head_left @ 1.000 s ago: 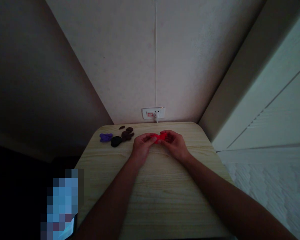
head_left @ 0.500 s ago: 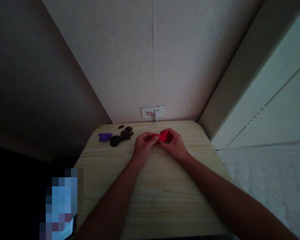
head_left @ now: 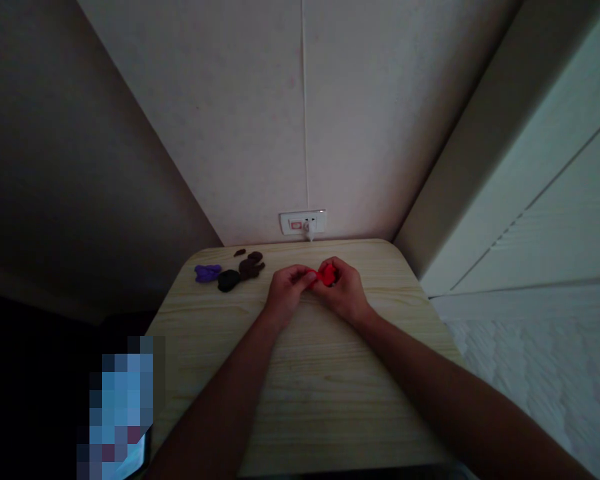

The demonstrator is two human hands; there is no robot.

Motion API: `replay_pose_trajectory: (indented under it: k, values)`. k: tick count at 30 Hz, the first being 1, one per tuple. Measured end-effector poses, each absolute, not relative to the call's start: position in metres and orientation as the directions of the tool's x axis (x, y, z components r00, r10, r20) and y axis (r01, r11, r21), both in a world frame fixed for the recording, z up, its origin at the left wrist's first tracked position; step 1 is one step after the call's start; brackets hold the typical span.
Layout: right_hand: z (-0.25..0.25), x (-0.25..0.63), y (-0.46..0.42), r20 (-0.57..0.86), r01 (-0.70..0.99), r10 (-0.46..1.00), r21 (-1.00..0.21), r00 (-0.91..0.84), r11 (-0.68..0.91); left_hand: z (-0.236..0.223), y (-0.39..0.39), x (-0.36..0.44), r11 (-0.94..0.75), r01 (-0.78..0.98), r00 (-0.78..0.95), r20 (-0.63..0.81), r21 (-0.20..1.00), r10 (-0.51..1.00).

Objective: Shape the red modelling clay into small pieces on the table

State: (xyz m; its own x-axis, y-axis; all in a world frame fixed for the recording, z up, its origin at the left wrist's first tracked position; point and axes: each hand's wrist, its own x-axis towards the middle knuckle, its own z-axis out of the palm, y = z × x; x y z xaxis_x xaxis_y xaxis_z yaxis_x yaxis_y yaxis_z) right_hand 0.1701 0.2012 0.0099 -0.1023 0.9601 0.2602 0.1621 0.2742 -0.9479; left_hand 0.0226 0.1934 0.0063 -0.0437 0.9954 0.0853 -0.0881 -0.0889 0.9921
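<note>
Red lump point(head_left: 329, 275), before and slightly right of wall socket point(head_left: 286, 224), over wooden table point(head_left: 305, 407); contact with tabletop unclear. Pinched at one end in left hand point(head_left: 285, 291), clamped on it; enclosed at the other by right hand point(head_left: 347, 292), likewise clamped on it. Left of wall socket, lying on wooden table: brown pieces point(head_left: 250, 268), black lump point(head_left: 229, 281) and, farthest from wall socket, purple lump point(head_left: 207, 273). In wall socket: white plug point(head_left: 309, 231).
</note>
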Motion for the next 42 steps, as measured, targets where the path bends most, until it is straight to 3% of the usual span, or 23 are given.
replay_pose_trajectory:
  k: [15,18,24,35,38,42]
  values:
    - [0.013,0.168,0.205,0.277,0.001,0.956,-0.96,-0.091,0.279,0.008,0.194,0.03,0.077,-0.484,-0.002,-0.089,0.872,0.996]
    - [0.012,0.174,0.205,0.289,0.018,0.95,-0.956,-0.115,0.293,0.006,0.193,0.03,0.034,-0.426,0.017,-0.029,0.904,0.999]
    - [0.006,0.18,0.206,0.324,0.076,0.934,-0.938,-0.153,0.338,0.012,0.189,0.028,-0.162,-0.096,-0.014,0.161,0.982,0.987]
    - [0.007,0.178,0.203,0.276,0.029,0.944,-0.958,-0.18,0.286,0.002,0.192,0.022,-0.201,0.079,-0.029,0.204,0.976,0.979]
    - [0.008,0.175,0.204,0.241,-0.034,0.957,-0.97,-0.162,0.239,0.001,0.192,0.026,-0.151,-0.033,-0.041,0.149,0.988,0.988]
    - [0.008,0.17,0.206,0.181,-0.202,0.974,-0.968,-0.139,0.151,0.002,0.191,0.038,-0.009,-0.399,-0.043,-0.009,0.917,0.999]
